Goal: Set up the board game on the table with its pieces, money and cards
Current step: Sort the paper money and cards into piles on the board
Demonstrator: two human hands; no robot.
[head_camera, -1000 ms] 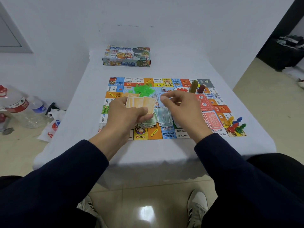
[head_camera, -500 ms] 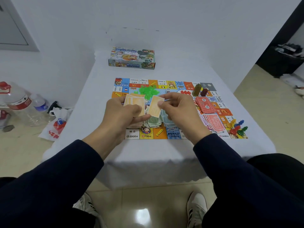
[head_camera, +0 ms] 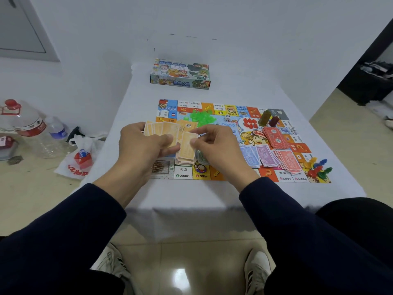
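My left hand (head_camera: 141,145) grips a fan of pale orange paper banknotes (head_camera: 161,130); my right hand (head_camera: 214,145) pinches a single orange note (head_camera: 187,149), now lowered over the small orange pile (head_camera: 185,160) on the colourful square game board (head_camera: 234,143), where half a second ago I was only pulling it from the fan. So I judge the orange money is being dealt out note by note. A second ago my right hand held nothing. Purple notes (head_camera: 258,155) and red notes (head_camera: 288,160) already lie fanned at right, near the bright plastic pawns (head_camera: 319,169).
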